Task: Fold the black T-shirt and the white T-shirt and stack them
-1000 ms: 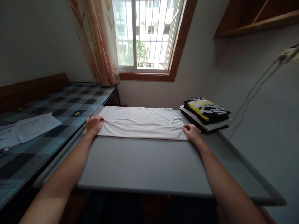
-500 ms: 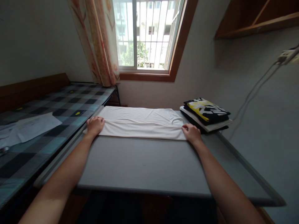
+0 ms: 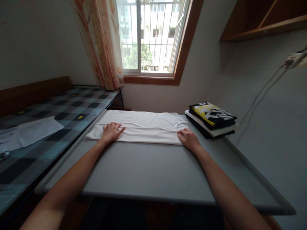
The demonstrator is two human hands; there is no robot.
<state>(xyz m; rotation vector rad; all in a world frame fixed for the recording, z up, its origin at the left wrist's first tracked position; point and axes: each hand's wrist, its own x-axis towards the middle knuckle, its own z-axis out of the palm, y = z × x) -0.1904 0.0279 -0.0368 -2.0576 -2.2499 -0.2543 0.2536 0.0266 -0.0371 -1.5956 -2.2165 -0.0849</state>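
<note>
A white garment [image 3: 148, 127], likely a shirt, lies folded in a long flat strip across the grey table [image 3: 148, 169]. Its near part is turned over towards the far side, and small wrinkles show at its right end. My left hand [image 3: 112, 131] rests on the folded layer near the left end, fingers spread and palm down. At the right end, my right hand [image 3: 189, 138] lies on the cloth with its fingers stretched out over the fold. Neither hand grips the fabric.
A stack of folded clothes [image 3: 212, 118], black, white and yellow, sits at the table's back right. Along the left runs a bed with a checked cover [image 3: 79, 127], bearing papers [image 3: 38, 131]. A window [image 3: 153, 38] is ahead; a cable [image 3: 261, 86] hangs on the right wall.
My left hand has let go of the garment's left end and moved right onto the cloth. My right hand has loosened its pinch and shifted slightly left.
</note>
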